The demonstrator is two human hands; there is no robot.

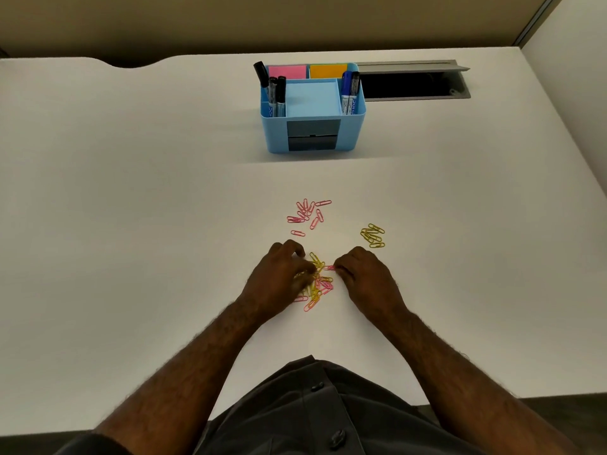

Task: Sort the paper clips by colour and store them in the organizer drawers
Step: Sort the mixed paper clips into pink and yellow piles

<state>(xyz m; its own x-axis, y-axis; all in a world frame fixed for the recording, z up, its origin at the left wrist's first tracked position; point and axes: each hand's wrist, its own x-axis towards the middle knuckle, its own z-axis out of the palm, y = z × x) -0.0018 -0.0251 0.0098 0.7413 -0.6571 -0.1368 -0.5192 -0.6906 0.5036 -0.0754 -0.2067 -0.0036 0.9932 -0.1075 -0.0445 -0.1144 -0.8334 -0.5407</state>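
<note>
Your left hand [279,277] rests curled on the mixed clips [317,284]; your right hand [364,274] pinches a pink clip [329,267] on the worktop [131,192].

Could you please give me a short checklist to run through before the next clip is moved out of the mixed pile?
1. Pink paper clips grouped apart from the rest: ok.
2. Yellow paper clips grouped apart: ok.
3. Mixed pink-and-yellow pile fully sorted: not ok, both colours remain.
4. Right hand has a clip: ok, it pinches a pink one at its fingertips.
5. Left hand has a clip: cannot tell, its curled fingers cover the pile.
6. Grey drawers of the light blue plastic organizer open: not ok, both are shut.
</note>
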